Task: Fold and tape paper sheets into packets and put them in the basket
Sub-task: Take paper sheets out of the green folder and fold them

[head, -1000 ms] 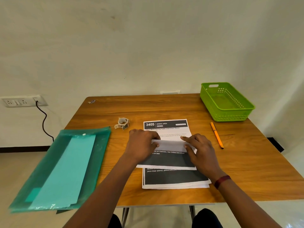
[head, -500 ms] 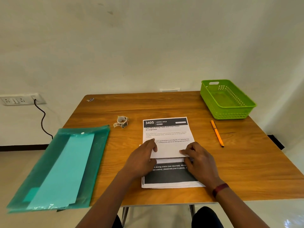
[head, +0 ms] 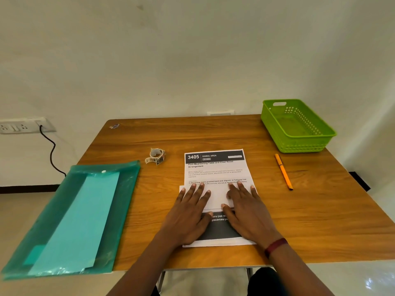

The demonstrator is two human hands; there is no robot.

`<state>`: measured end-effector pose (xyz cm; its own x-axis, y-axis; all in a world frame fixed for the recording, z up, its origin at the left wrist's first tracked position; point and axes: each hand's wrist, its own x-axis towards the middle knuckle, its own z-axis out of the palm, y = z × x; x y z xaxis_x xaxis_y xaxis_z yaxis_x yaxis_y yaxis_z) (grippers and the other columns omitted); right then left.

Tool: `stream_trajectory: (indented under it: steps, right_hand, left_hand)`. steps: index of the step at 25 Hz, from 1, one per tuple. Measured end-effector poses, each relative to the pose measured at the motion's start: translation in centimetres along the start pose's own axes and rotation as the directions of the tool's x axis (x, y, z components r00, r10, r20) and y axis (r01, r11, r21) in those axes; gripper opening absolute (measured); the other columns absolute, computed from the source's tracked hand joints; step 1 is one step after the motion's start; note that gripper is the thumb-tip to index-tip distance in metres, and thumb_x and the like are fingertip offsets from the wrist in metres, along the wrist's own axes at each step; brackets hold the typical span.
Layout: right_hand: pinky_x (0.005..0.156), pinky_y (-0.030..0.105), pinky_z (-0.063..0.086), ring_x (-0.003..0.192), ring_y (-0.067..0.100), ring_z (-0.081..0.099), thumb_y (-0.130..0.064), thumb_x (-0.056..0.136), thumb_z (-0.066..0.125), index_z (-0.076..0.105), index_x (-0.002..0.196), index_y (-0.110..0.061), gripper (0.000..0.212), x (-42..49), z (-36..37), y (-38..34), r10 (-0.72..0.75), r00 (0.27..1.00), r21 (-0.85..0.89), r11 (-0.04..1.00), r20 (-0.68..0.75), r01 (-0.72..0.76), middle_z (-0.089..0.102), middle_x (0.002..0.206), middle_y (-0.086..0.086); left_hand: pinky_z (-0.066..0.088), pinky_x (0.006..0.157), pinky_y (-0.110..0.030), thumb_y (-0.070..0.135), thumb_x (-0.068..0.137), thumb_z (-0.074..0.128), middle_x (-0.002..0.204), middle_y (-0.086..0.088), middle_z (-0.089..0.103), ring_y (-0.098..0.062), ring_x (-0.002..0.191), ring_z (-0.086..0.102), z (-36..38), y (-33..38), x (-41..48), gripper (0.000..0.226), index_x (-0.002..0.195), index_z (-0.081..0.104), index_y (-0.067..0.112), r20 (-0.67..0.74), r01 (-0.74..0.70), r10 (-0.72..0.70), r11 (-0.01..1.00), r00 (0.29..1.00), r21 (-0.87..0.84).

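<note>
Hands [head: 188, 212] [head: 249, 214] flat on seemingly folded paper [head: 217, 196]

"3405 DINING AREA" on sheet [head: 215, 167]

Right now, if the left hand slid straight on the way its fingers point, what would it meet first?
The way looks free: the left hand points up the printed sheet it rests on, then bare table to the far edge. The tape roll seems left of that line.
</note>
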<state>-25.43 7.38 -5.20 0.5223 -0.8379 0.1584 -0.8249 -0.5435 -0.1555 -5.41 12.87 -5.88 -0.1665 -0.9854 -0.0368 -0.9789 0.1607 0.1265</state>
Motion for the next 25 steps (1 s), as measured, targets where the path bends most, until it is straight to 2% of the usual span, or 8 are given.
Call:
stream_trajectory:
  steps: [3, 4, 6, 10, 13, 18, 25]
  right_hand:
    - [0.121, 0.043, 0.002, 0.15, 0.019, 0.006, -0.061, 0.089, -0.011, 0.014, 0.154, -0.016, 0.083, 0.4, 0.5, -2.1, -0.067, 0.992, 0.011, 0.998, 0.111, 0.066, 0.01, 0.162, 0.003]
    - [0.121, 0.043, -0.005, 0.15, 0.019, -0.004, -0.062, 0.082, -0.02, 0.003, 0.155, -0.018, 0.088, 0.4, 0.7, -2.5, -0.078, 0.986, 0.005, 0.997, 0.145, 0.078, -0.001, 0.162, 0.002]
    - [0.119, 0.043, -0.011, 0.148, 0.018, -0.015, -0.063, 0.078, -0.024, -0.008, 0.154, -0.021, 0.088, 0.5, 0.9, -2.7, -0.088, 0.979, -0.013, 0.996, 0.185, 0.092, -0.014, 0.161, -0.001]
    - [0.119, 0.041, -0.011, 0.147, 0.019, -0.019, -0.07, 0.08, -0.019, -0.012, 0.152, -0.028, 0.084, 0.3, 0.9, -2.1, -0.075, 0.977, -0.007, 0.997, 0.198, 0.078, -0.021, 0.158, -0.005]
    - [0.119, 0.039, -0.01, 0.147, 0.018, -0.019, -0.07, 0.086, -0.006, -0.011, 0.153, -0.029, 0.079, 0.1, 0.4, -0.8, -0.017, 0.979, -0.033, 0.999, 0.204, 0.024, -0.019, 0.16, -0.004]
    - [0.119, 0.038, -0.009, 0.147, 0.016, -0.018, -0.071, 0.09, 0.003, -0.008, 0.154, -0.029, 0.077, -0.3, -0.4, 1.7, 0.067, 0.98, -0.068, 0.996, 0.185, -0.055, -0.017, 0.16, -0.005]
    - [0.12, 0.04, -0.006, 0.147, 0.018, -0.017, -0.07, 0.092, 0.003, -0.007, 0.154, -0.03, 0.074, -0.5, -0.1, 1.7, 0.077, 0.985, -0.07, 0.995, 0.155, -0.067, -0.014, 0.161, -0.002]
  left_hand:
    - [-0.006, 0.122, -0.042, 0.055, 0.098, 0.014, 0.163, 0.004, -0.011, -0.013, 0.148, -0.018, 0.0, 0.0, -0.1, 0.064, 0.156, 0.003, 0.028, -0.019, 0.0, 0.0, 1.0, 1.0, -0.006]
    - [-0.006, 0.122, -0.042, 0.054, 0.098, 0.011, 0.163, 0.004, -0.012, -0.013, 0.148, -0.019, -0.1, 0.0, -0.1, 0.064, 0.156, 0.001, 0.028, -0.019, -0.006, 0.006, 1.0, 1.0, 0.0]
    - [-0.006, 0.122, -0.043, 0.053, 0.096, 0.007, 0.162, 0.003, -0.014, -0.013, 0.147, -0.021, 0.0, 0.0, -0.3, 0.065, 0.156, -0.004, 0.028, -0.019, -0.017, 0.017, 1.0, 1.0, 0.012]
    - [-0.009, 0.121, -0.044, 0.055, 0.093, 0.002, 0.162, 0.005, -0.016, -0.013, 0.147, -0.022, -0.2, 0.1, -0.3, 0.068, 0.155, -0.004, 0.03, -0.021, 0.002, -0.001, 1.0, 1.0, 0.017]
    - [-0.008, 0.121, -0.045, 0.058, 0.09, 0.001, 0.161, 0.001, -0.02, -0.017, 0.147, -0.022, 0.0, 0.0, -0.3, 0.072, 0.155, -0.009, 0.027, -0.017, 0.058, -0.058, 0.998, 0.998, 0.037]
    - [-0.01, 0.12, -0.042, 0.064, 0.086, 0.004, 0.159, -0.004, -0.024, -0.022, 0.148, -0.019, 0.2, 0.3, 0.0, 0.082, 0.154, -0.014, 0.022, -0.023, 0.157, -0.157, 0.987, 0.987, 0.023]
    - [-0.008, 0.121, -0.043, 0.063, 0.084, 0.002, 0.161, -0.002, -0.021, -0.02, 0.148, -0.019, 0.0, 0.5, -0.1, 0.084, 0.155, -0.01, 0.019, -0.027, 0.151, -0.151, 0.989, 0.988, 0.006]
